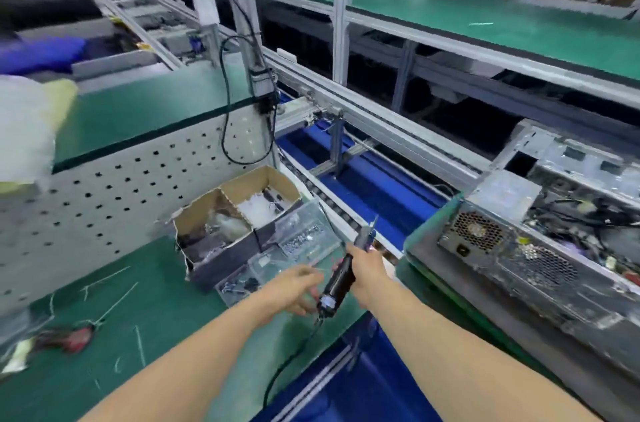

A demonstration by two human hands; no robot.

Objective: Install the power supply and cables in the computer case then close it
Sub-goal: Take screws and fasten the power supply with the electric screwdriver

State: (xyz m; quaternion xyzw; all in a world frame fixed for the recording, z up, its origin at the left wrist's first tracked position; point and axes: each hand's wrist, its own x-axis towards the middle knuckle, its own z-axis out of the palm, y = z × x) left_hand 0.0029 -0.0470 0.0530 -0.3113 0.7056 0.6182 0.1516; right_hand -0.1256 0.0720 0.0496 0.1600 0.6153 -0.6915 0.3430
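Gripping screwdriver [341, 283] in R hand [365, 267]; L hand [294, 286] curled at its base, pinching or not: can't tell. PSU [474, 234] seated in case [540, 286], right side. Seat bit square on screw before triggering.

The green-matted workbench [166, 286] filled the lower left of the frame. A divided cardboard box [239, 214] and clear plastic trays [304, 234] stood at its right edge. A red-handled tool [74, 338] and loose cable ties [119, 300] lay lower left. At centre right, the computer case [540, 269] rested on a green-edged pallet [433, 217].
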